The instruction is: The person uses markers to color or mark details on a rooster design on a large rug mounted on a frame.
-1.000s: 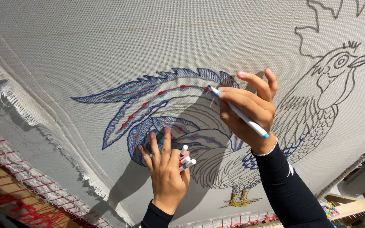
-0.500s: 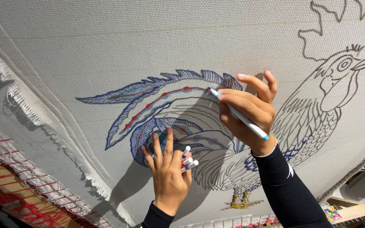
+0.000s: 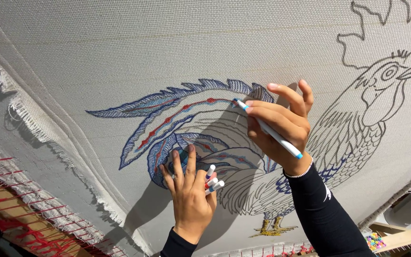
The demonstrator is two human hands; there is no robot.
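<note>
We count two hands at work, both in dark sleeves, on one large sheet of pale woven cloth point(image 3: 120, 43) that bears one rooster drawing point(image 3: 272, 143). There are four markers that we can see: one in the right hand and three in the left.

The single marker point(image 3: 268, 129) is white with a blue tip and a blue end. It lies slantwise across the right hand point(image 3: 281, 126), its tip up and to the left, touching the cloth at the top of the coloured tail feathers point(image 3: 167, 119). Our right hand is closed around it, thumb and first fingers pinching the barrel, the other fingers curled loosely above.

The bundle of three markers point(image 3: 212, 180) sticks out to the right of the left hand point(image 3: 191, 200), caps upward, tucked between thumb and palm. The left hand is otherwise spread open, its fingers pressed flat on the cloth over the lower blue and red feathers.

The rooster's head, at upper right, is only outlined in dark lines. A frayed cloth edge point(image 3: 34, 123) runs down the left side, with red threads point(image 3: 5, 209) below it.
</note>
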